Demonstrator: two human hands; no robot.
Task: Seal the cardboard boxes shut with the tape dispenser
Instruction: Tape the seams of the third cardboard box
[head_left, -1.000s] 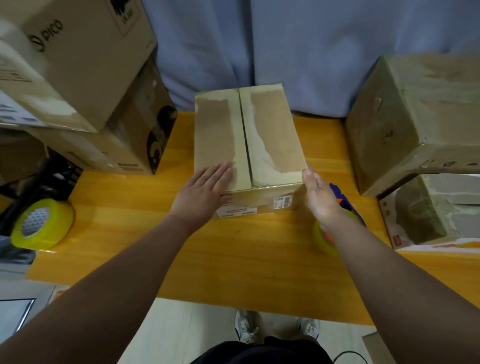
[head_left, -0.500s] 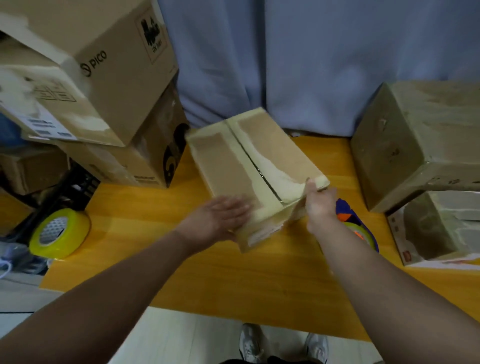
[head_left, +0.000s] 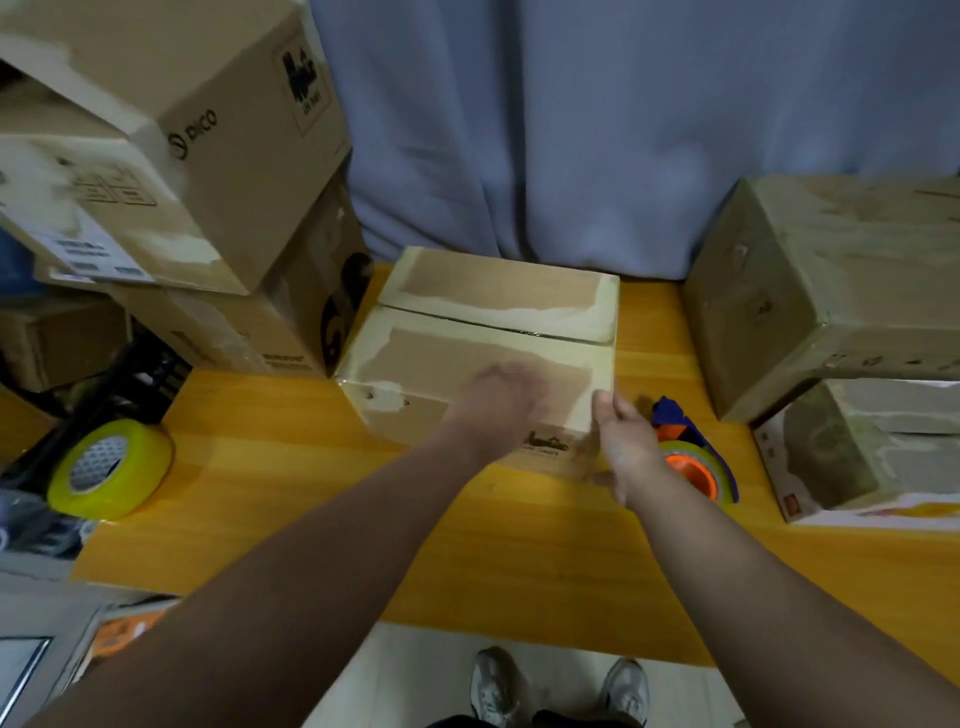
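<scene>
Mid-surface, toward back edge: cardboard box sits seam crosswise, apparently unsealed. Left hand, blurred, rests on near flap, likely pressing it flat; grip unreadable. Right hand grasps near right corner, steadying. Tape dispenser lies just beside, within reach.

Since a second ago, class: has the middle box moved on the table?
Yes. The box turned counterclockwise; its seam now runs along the table's back edge.
</scene>
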